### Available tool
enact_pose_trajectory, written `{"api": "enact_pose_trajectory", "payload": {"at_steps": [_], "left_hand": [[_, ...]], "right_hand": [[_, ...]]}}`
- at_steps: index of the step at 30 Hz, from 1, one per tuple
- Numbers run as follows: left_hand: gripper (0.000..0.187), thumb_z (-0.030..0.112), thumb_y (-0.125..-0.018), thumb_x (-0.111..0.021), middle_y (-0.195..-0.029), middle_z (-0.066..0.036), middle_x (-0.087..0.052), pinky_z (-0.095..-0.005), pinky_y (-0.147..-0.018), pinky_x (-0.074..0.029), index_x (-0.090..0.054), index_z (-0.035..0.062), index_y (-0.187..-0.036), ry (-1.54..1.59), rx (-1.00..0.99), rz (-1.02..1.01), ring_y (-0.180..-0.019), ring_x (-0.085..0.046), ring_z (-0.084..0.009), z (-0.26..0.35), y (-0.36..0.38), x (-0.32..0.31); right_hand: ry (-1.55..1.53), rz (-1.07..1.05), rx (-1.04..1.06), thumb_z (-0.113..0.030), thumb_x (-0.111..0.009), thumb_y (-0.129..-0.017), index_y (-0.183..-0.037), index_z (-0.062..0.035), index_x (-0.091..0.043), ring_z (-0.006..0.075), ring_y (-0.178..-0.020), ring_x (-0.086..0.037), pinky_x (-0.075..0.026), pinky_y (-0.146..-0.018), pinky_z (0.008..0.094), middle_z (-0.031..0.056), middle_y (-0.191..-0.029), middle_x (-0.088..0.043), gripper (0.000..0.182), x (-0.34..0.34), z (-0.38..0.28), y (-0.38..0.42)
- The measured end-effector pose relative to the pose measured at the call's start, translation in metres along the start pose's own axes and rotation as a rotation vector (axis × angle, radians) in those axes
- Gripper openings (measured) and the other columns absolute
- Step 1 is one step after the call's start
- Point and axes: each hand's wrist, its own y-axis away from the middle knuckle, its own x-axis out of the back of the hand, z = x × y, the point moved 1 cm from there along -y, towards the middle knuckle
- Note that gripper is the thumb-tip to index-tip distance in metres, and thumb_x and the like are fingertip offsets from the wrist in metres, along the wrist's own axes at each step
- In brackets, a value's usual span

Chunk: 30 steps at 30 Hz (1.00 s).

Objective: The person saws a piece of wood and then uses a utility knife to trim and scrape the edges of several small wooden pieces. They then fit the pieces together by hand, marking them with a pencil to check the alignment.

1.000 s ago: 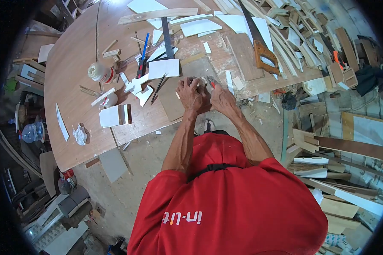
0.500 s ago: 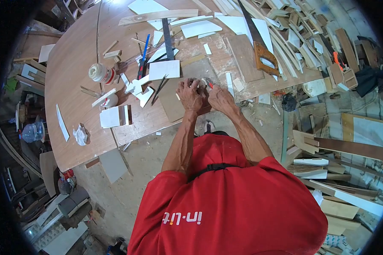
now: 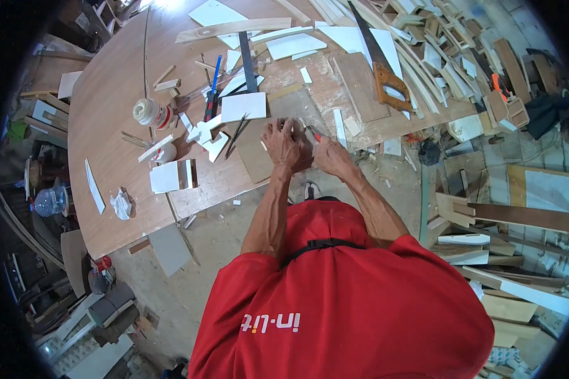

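Note:
My left hand (image 3: 282, 144) presses down with bent fingers on a board (image 3: 253, 151) at the table's front edge; any small piece under the fingertips is hidden. Beside it, my right hand (image 3: 332, 155) is closed round a small tool with a red handle (image 3: 317, 136), its thin metal tip pointing up and left toward the left fingers. A white rectangular piece (image 3: 244, 106) lies just beyond my left hand. Open dark scissors or tweezers (image 3: 236, 134) rest left of it, near white cut pieces (image 3: 203, 131).
A handsaw (image 3: 391, 87) and a pile of wood strips (image 3: 417, 76) lie at the right. A dark metal ruler (image 3: 247, 63), a blue-and-red cutter (image 3: 212, 95) and a jar (image 3: 150, 114) stand or lie on the left. Wood scraps (image 3: 518, 281) fill the lower right.
My right hand has shifted slightly right and down with the tool, opening a small gap from my left hand. The left fingers have shifted a little.

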Motion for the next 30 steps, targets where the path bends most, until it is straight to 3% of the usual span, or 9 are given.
{"api": "enact_pose_trajectory", "payload": {"at_steps": [2,4,8,12,17,18,20,27,30], "left_hand": [[0.025,0.022,-0.073,-0.068,-0.106,-0.001,-0.059,-0.0447,-0.083,-0.038,-0.067,0.0184,-0.097,-0.006,-0.018,0.03,-0.102,-0.048,-0.0287,-0.002,0.001,0.002],[0.037,0.02,-0.067,-0.071,-0.109,-0.006,-0.053,-0.0444,-0.085,-0.037,-0.063,0.0182,-0.103,-0.014,-0.043,0.002,-0.105,-0.046,-0.0289,-0.001,0.001,0.001],[0.031,0.023,-0.071,-0.07,-0.108,-0.005,-0.053,-0.0442,-0.085,-0.037,-0.064,0.0184,-0.101,0.031,-0.043,-0.029,-0.104,-0.046,-0.0287,0.0,0.001,0.0],[0.024,0.027,-0.077,-0.069,-0.105,-0.004,-0.054,-0.0437,-0.085,-0.037,-0.065,0.0187,-0.099,0.051,-0.038,-0.003,-0.103,-0.047,-0.0282,-0.003,0.0,-0.001],[0.025,0.03,-0.076,-0.071,-0.106,-0.004,-0.055,-0.0435,-0.084,-0.037,-0.065,0.0182,-0.098,0.057,-0.045,0.026,-0.103,-0.047,-0.0281,-0.001,0.0,0.003],[0.025,0.03,-0.077,-0.071,-0.106,-0.004,-0.056,-0.0435,-0.084,-0.037,-0.065,0.018,-0.098,0.057,-0.039,0.026,-0.103,-0.047,-0.0283,-0.001,0.0,0.003],[0.025,0.03,-0.077,-0.07,-0.106,-0.004,-0.056,-0.0435,-0.084,-0.037,-0.065,0.0178,-0.099,0.057,-0.035,0.025,-0.103,-0.047,-0.0285,-0.001,0.001,0.003],[0.026,0.023,-0.074,-0.069,-0.106,-0.002,-0.058,-0.0436,-0.084,-0.036,-0.066,0.0186,-0.099,0.091,-0.043,0.026,-0.103,-0.048,-0.0289,-0.002,-0.001,0.002],[0.026,0.022,-0.072,-0.069,-0.105,-0.001,-0.058,-0.0435,-0.084,-0.036,-0.066,0.0187,-0.098,0.078,-0.03,0.021,-0.102,-0.048,-0.0281,-0.002,0.001,0.0]], "right_hand": [[-0.369,-0.276,-0.131,-0.013,-0.047,-0.088,-0.088,0.0029,-0.052,0.0413,-0.07,-0.064,-0.05,-0.063,0.0492,0.0262,-0.077,-0.059,0.017,0.061,-0.03,0.005],[-0.277,-0.16,-0.196,-0.014,-0.046,-0.088,-0.09,0.0028,-0.053,0.0412,-0.071,-0.064,-0.05,-0.063,0.0489,0.0266,-0.079,-0.06,0.018,0.045,-0.013,0.009],[-0.086,0.009,-0.169,-0.016,-0.049,-0.087,-0.091,0.0064,-0.056,0.0429,-0.075,-0.064,-0.05,-0.066,0.0494,0.0278,-0.078,-0.059,0.024,0.025,0.006,0.006],[-0.16,-0.097,-0.121,-0.021,-0.049,-0.086,-0.1,0.0066,-0.059,0.046,-0.088,-0.064,-0.051,-0.075,0.0492,0.0331,-0.088,-0.063,0.032,0.034,-0.015,-0.015],[0.051,-0.049,0.013,-0.016,-0.056,-0.083,-0.093,0.0066,-0.062,0.0418,-0.078,-0.066,-0.054,-0.068,0.0451,0.0283,-0.077,-0.062,0.025,-0.066,0.032,-0.03],[0.052,-0.053,0.014,-0.016,-0.056,-0.083,-0.093,0.0066,-0.062,0.0418,-0.078,-0.066,-0.054,-0.068,0.0451,0.0283,-0.077,-0.062,0.025,-0.052,0.024,-0.027],[0.377,-0.07,0.304,-0.01,-0.056,-0.082,-0.087,0.0068,-0.065,0.0373,-0.072,-0.067,-0.055,-0.064,0.0424,0.0233,-0.073,-0.062,0.02,-0.002,-0.007,-0.021],[0.31,-0.142,0.277,-0.007,-0.056,-0.08,-0.085,0.0072,-0.067,0.0337,-0.071,-0.068,-0.055,-0.061,0.0417,0.0225,-0.077,-0.064,0.019,0.007,-0.013,-0.031],[0.605,-0.028,0.352,-0.015,-0.063,-0.073,-0.068,-0.0019,-0.067,0.0228,-0.063,-0.061,-0.05,-0.052,0.0326,0.0129,-0.065,-0.059,0.015,0.007,-0.017,-0.026]]}}
